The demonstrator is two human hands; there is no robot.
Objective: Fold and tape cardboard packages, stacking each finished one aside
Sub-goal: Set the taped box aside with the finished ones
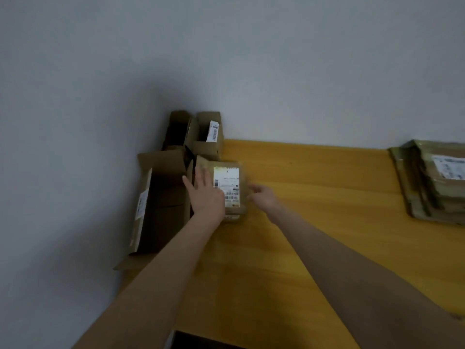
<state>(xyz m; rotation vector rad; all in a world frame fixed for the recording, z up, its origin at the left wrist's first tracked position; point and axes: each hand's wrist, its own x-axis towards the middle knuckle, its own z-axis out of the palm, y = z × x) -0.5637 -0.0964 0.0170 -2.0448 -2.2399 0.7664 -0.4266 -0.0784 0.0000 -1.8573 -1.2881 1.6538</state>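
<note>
Pressing package (227,183) — left fingers (201,175) flat, straight; right fingers (253,189) loose at right edge.

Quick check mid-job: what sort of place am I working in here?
Probably a small parcel-packing corner rather than a warehouse: a yellow wooden table pushed against a plain grey wall, open cardboard boxes bearing shipping labels, and a stack of labelled packages at the right.
</note>
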